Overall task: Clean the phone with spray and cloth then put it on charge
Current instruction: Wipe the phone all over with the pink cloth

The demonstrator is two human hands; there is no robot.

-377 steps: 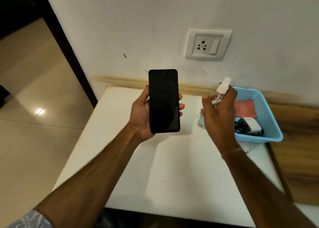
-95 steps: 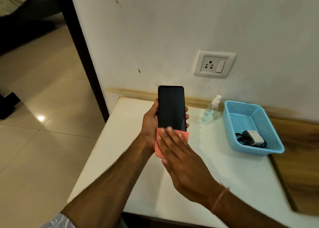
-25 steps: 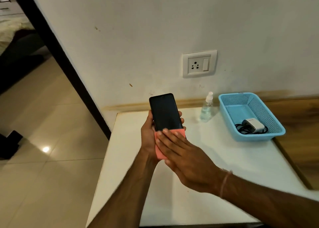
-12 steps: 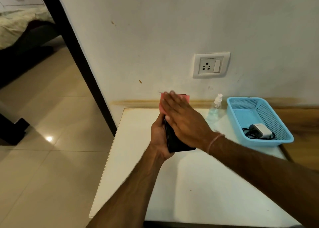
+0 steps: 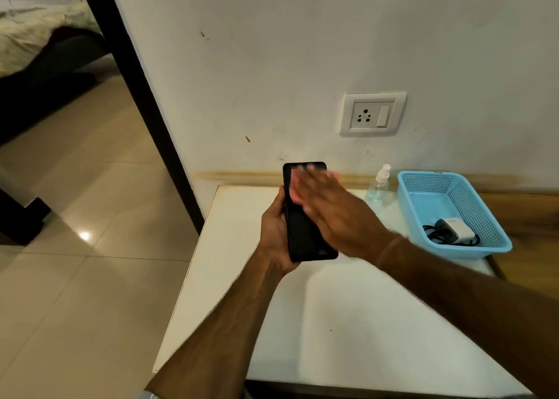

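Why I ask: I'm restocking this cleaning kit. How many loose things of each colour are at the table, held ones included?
Black: 1, phone
Pink: 1, cloth
Clear: 1, spray bottle
Blue: 1, basket
White: 1, charger with black cable
Total: 5

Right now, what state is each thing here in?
phone: screen dark, upright, gripped by the left hand
pink cloth: pressed on the phone's upper part under the right hand's straight fingers
spray bottle: upright on the table, untouched
charger: lying in the blue basket with its cable, unplugged
wall socket: nothing plugged in
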